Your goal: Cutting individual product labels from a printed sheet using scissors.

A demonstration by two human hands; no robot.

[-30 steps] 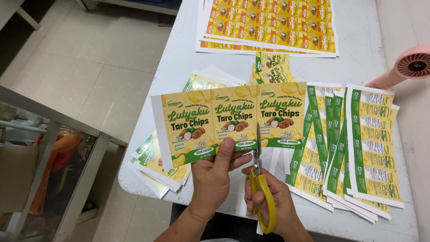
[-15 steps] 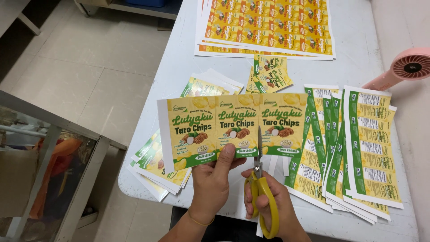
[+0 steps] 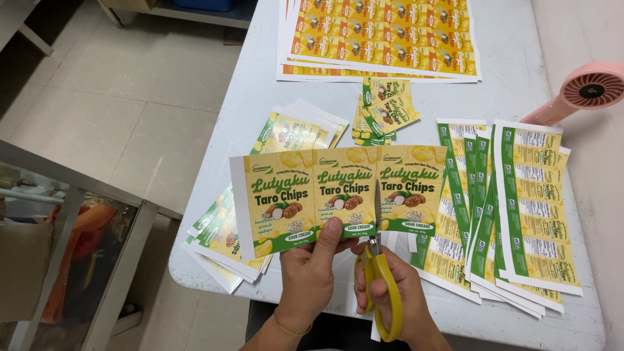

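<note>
While left hand [image 3: 311,276] pinches the glossy yellow-green three-label paper strip [image 3: 338,198], right hand [image 3: 390,292], gripping yellow-handled scissors [image 3: 377,260], should follow the label border squarely.

Centre: strip of three yellow-green labels [image 3: 341,198]. Top: orange-yellow printed sheets [image 3: 383,32]. Right: green-white label strips [image 3: 520,208]. Upper centre: small cut labels [image 3: 385,112].

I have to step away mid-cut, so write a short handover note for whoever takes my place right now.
Left hand: grip on the bottom edge of the label strip, three labels wide, held up over the table.
Right hand: grip on the yellow scissors, blades partway up the line between the middle and right labels.
Done: a small pile of cut labels lies just beyond the strip.
Left: this cut, the other join, the strips at right and the uncut sheets.
</note>
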